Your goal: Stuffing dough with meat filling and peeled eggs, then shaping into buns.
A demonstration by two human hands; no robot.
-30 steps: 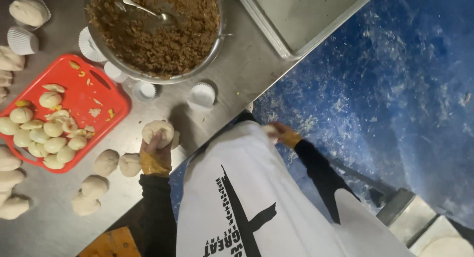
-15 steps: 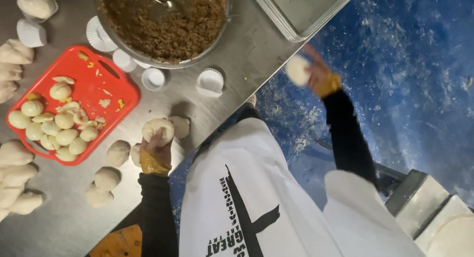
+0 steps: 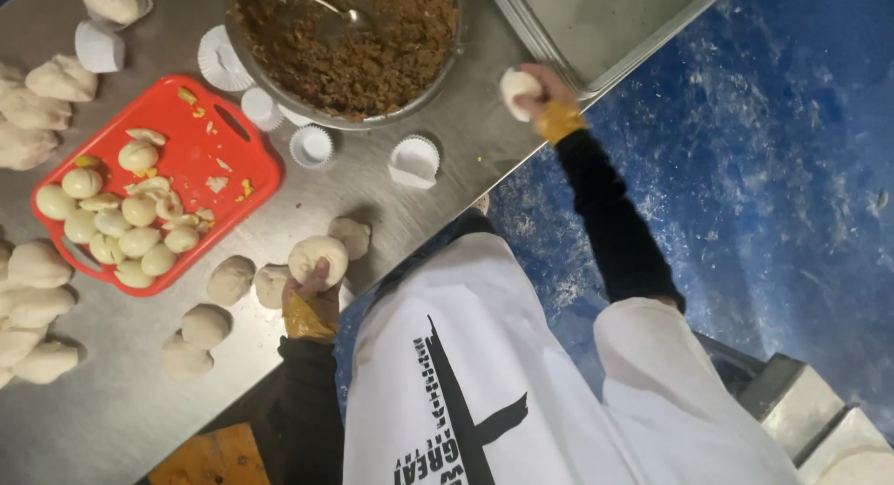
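While the steel table (image 3: pixel 121 420) fills the frame's left, a filling bowl (image 3: pixel 349 52) sits top centre, a red tray (image 3: pixel 200 164) of egg yolks upper left. My left hand (image 3: pixel 312 299) clasps a dough ball (image 3: pixel 318 259) lower centre; my right hand (image 3: pixel 540 99) grips another dough piece (image 3: pixel 518 87) by the metal tray (image 3: pixel 596 29).

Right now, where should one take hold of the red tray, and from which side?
Grip the red tray at its slot handle, the end nearest the bowl of brown filling. That end is bare of eggs; dough balls crowd the other handle.
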